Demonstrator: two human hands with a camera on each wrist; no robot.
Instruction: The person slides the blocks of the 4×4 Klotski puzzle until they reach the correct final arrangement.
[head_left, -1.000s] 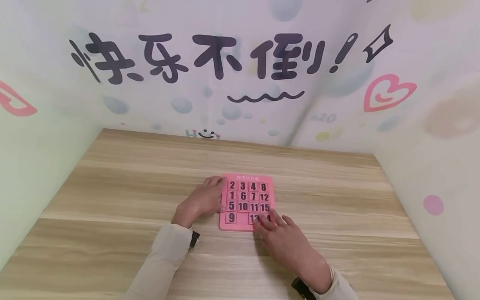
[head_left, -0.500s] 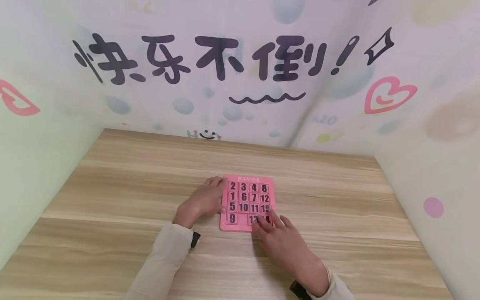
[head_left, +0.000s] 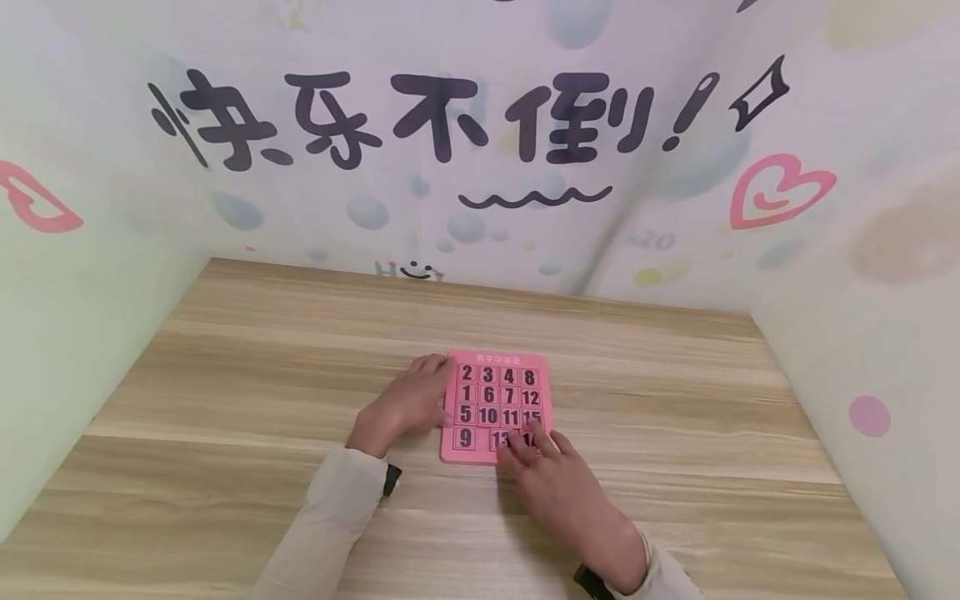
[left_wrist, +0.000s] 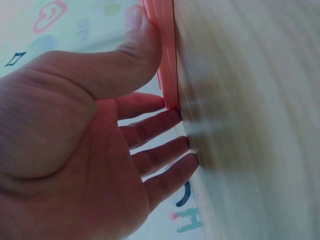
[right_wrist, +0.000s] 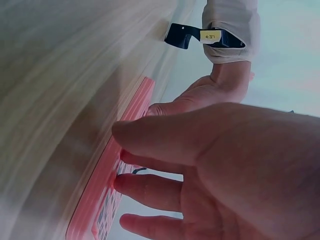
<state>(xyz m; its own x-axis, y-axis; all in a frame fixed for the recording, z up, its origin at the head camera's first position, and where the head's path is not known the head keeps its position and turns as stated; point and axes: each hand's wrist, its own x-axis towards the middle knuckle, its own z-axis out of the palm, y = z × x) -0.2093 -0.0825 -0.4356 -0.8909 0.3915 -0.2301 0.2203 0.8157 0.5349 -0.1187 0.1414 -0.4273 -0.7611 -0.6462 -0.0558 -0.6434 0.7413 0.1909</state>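
Note:
A pink sliding number puzzle (head_left: 471, 457) lies flat on the wooden table, its black-numbered tiles facing up. My left hand (head_left: 405, 402) rests at its left side, thumb touching the edge and index finger near the far corner; the other fingers reach down to the table in the left wrist view. Over the lower right corner, my right hand (head_left: 564, 492) has its fingertips on the bottom-row tiles, partly covering the 13 tile (head_left: 498, 439) and the 14. A gap shows between the 9 tile (head_left: 464, 438) and the 13. The right thumb is at the near edge in the right wrist view.
The wooden table (head_left: 300, 350) is bounded by a white printed backdrop (head_left: 420, 221) at the back and both sides. A black wrist strap (right_wrist: 187, 37) with a yellow label is on the left wrist.
The 13 tile has slid a little left toward the gap beside the 9, and my right hand has shifted slightly left with it. My left hand keeps its place at the puzzle's edge.

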